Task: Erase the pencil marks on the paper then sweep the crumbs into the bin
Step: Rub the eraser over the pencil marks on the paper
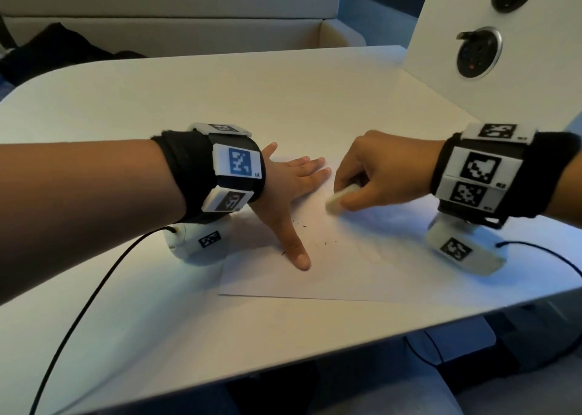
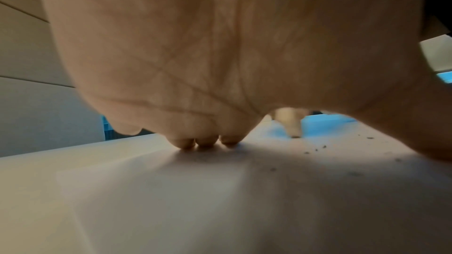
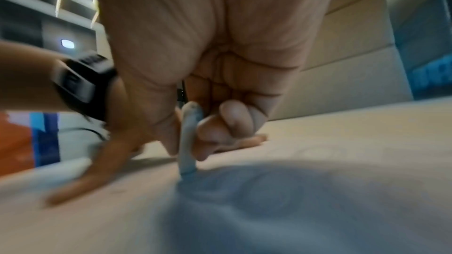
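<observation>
One sheet of paper (image 1: 315, 276) lies on the white table (image 1: 220, 93), its near edge close to the table's near edge. The left hand (image 1: 289, 188) lies flat on the sheet's left part, fingers straight and spread. The right hand (image 1: 374, 175) pinches one eraser (image 1: 340, 198) — its lower end touches the sheet, just right of the left fingertips. Several dark crumbs (image 1: 315, 235) are scattered between thumb and eraser — I cannot count them exactly. Bare tabletop stretches beyond the sheet's far edge.

Head view high, looking down, wrist views low (table-level), sharing the paper (image 1: 315, 276)
</observation>
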`<state>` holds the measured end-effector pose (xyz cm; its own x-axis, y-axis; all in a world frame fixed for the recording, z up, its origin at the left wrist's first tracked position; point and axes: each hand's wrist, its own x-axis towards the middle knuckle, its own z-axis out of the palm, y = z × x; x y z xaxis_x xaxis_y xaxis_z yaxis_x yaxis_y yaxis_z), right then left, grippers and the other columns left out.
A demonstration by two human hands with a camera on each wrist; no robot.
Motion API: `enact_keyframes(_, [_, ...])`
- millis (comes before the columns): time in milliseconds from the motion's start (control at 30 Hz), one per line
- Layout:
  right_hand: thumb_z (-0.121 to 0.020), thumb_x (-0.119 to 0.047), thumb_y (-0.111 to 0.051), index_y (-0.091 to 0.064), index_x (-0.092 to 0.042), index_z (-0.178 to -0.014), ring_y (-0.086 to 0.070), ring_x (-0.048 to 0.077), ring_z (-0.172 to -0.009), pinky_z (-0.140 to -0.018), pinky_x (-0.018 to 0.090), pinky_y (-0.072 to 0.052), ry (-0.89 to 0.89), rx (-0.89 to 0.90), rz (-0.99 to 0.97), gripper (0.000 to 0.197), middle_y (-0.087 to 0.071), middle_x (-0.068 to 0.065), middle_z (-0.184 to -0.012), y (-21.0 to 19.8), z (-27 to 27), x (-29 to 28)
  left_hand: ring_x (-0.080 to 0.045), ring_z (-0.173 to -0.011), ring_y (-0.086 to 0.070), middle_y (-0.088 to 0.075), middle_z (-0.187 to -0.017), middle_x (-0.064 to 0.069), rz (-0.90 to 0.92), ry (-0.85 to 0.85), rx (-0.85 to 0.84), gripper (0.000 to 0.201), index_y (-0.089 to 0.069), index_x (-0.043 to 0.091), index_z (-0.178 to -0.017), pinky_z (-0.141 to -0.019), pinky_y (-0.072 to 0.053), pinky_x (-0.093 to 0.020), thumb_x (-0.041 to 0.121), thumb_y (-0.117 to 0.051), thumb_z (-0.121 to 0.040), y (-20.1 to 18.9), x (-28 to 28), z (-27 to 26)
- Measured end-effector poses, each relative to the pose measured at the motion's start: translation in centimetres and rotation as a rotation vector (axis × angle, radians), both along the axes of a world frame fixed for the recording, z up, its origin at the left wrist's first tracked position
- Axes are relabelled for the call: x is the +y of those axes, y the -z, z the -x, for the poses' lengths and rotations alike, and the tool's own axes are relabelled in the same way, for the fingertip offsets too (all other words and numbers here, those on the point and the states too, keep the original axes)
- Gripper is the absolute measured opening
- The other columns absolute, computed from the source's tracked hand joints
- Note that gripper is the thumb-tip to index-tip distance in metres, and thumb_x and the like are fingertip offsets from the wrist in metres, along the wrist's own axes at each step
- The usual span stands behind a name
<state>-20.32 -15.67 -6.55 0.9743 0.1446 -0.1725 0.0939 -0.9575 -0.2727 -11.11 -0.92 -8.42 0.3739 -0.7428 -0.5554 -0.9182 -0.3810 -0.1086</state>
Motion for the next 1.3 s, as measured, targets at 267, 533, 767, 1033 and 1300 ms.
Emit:
enact_keyframes(267, [-0.078, -0.043, -0.072, -0.074, -0.017, -0.071, -0.046, 0.007, -0.046, -0.053, 0.021, -0.039, 0.039, -0.067, 0.048, 0.027, -0.057, -0.005, -0.051, 0.1, -1.3, 0.0, -0.011, -0.146, 0.022, 0.028, -0.158, 0.009, 0.002, 0.018, 0.005, 0.143, 0.028, 0.031, -0.148, -0.114, 0.016, -0.059, 0.085, -0.064, -0.053, 0.0, 0.0, -0.1])
enact_keyframes(533, [-0.078, -0.042, -0.073, -0.076, -0.014, -0.074, -0.061, 0.006, -0.052, -0.053, 0.019, -0.047, 0.090, -0.005, 0.014, 0.028, -0.068, -0.004, -0.058, -0.1, -2.3, 0.5, -0.012, -0.147, 0.021, 0.025, -0.159, 0.012, 0.027, 0.012, 0.050, 0.140, 0.030, 0.034, -0.146, -0.114, 0.012, -0.060, 0.080, -0.067, -0.056, -0.2, 0.1, 0.1])
enact_keyframes(767, [-0.077, -0.044, -0.073, -0.074, -0.015, -0.070, -0.062, 0.007, -0.052, -0.057, 0.021, -0.052, 0.061, 0.046, 0.006, 0.029, -0.067, -0.005, -0.056, -0.2, -2.2, 1.1, -0.013, -0.147, 0.019, 0.025, -0.159, 0.014, 0.041, 0.026, 0.070, 0.138, 0.025, 0.038, -0.147, -0.114, 0.012, -0.062, 0.081, -0.068, -0.054, -0.2, 0.0, 0.0])
enact_keyframes(1033, [-0.079, -0.044, -0.073, -0.072, -0.018, -0.065, -0.054, 0.001, -0.046, -0.048, 0.011, -0.041, 0.019, 0.068, 0.015, 0.030, -0.061, -0.010, -0.050, -0.2, -1.2, 1.5, -0.012, -0.147, 0.020, 0.025, -0.159, 0.011, 0.032, 0.027, 0.035, 0.145, 0.026, 0.031, -0.149, -0.114, 0.013, -0.061, 0.084, -0.067, -0.051, 0.0, 0.0, 0.0])
enact_keyframes(1300, [-0.081, -0.044, -0.072, -0.074, -0.017, -0.070, -0.051, 0.001, -0.044, -0.045, 0.008, -0.038, 0.029, 0.108, -0.012, 0.029, -0.065, -0.006, -0.056, -0.3, 0.4, 0.8, -0.009, -0.146, 0.021, 0.028, -0.158, 0.008, -0.015, 0.002, -0.010, 0.148, 0.030, 0.021, -0.148, -0.115, 0.017, -0.055, 0.083, -0.066, -0.053, -0.5, 0.0, 0.5])
